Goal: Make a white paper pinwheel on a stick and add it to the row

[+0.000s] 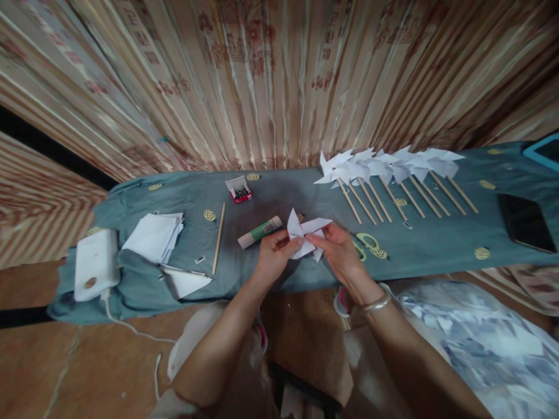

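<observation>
Between my two hands is a white paper pinwheel point(304, 231), its folded blades pointing outward. My left hand point(276, 251) pinches it from the left, the thumb pressed near its centre. From the other side my right hand point(339, 249) grips it, thumb also close to the middle. A green and pale glue stick point(260, 232) lies just left of my left hand. Green-handled scissors point(367, 241) rest partly hidden behind my right hand. Farther left is a bare wooden stick point(219, 238), and a small red and white box point(240, 190) of dark pins stands open behind it.
Several finished pinwheels point(393, 166) on sticks lie in a row at the back right. A black phone point(526, 222) is at the right. On the left are stacked white papers point(154, 235), a folded paper piece point(187, 282) and a white corded device point(96, 265). A patterned curtain point(271, 87) hangs behind.
</observation>
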`<state>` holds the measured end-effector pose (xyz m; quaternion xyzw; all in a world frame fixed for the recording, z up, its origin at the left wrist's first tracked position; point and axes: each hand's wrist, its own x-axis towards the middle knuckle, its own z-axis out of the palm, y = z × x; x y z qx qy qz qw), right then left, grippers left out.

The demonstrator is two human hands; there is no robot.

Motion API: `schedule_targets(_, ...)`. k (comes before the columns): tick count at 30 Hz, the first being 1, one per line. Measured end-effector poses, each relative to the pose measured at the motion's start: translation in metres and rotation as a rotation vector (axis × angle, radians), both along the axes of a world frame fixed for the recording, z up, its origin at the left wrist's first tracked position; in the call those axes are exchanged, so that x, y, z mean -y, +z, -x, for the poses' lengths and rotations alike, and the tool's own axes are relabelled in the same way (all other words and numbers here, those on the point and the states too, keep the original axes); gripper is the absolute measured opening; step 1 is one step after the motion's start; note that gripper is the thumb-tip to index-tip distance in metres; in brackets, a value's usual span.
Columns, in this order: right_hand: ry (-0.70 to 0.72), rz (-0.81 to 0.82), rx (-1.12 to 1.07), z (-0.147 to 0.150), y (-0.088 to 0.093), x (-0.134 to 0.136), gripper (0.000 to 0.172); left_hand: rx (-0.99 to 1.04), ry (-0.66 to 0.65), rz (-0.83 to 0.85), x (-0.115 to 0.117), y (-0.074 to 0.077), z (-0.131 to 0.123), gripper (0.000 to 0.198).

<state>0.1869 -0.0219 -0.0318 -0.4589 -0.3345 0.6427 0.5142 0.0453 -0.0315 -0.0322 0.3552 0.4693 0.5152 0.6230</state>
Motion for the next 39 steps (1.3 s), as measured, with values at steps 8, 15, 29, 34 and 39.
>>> schedule_targets(8, 0.024, -0.001, 0.002, -0.002, 0.002, 0.002, 0.041, 0.04, -0.025, 0.028, 0.002, 0.002, 0.001, 0.035)
schedule_targets(15, 0.051, -0.001, 0.027, -0.007, 0.003, 0.004, 0.043, 0.07, -0.04, 0.031, 0.006, 0.003, 0.0, 0.039)
schedule_targets(29, 0.083, -0.033, 0.07, -0.005, -0.003, 0.009, 0.041, 0.039, 0.001, 0.048, 0.01, 0.006, 0.001, 0.043)
schedule_targets(34, 0.08, -0.06, 0.09, -0.001, -0.004, 0.009, 0.036, 0.022, -0.001, 0.024, 0.013, 0.005, 0.004, 0.037)
schedule_targets(39, 0.098, -0.063, 0.084, 0.0, -0.002, 0.01, 0.031, -0.022, 0.023, 0.027, 0.012, 0.008, 0.005, 0.036)
